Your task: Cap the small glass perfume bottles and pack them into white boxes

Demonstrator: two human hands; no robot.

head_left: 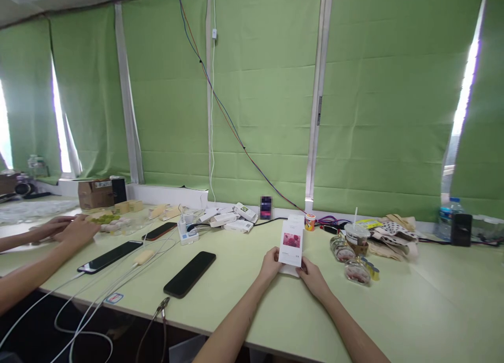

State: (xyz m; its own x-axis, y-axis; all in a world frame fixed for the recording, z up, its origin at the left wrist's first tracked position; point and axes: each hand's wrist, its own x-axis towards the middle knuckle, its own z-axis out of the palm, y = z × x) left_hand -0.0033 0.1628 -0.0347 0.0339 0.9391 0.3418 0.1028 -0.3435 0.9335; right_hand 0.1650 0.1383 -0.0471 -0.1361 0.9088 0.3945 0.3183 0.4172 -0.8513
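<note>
A white cardboard box (291, 255) with a pink fruit picture stands upright between my hands, its long top flap raised. My left hand (270, 264) is closed on the box's lower left side. At the lower right edge, my right hand (311, 273) grips the same box, fingers partly hidden behind it. Just behind the box is a small orange and white tub (310, 222). To the right lie clear packages (357, 272) with pinkish contents, beside several small yellow-lidded jars (372, 269).
A black phone (189, 274) lies left of my hands, near cables and a power strip (187, 233). White boxes (238, 225) are piled at the back. A drink cup (356, 235) stands right. A co-worker's hands (79, 229) are at far left.
</note>
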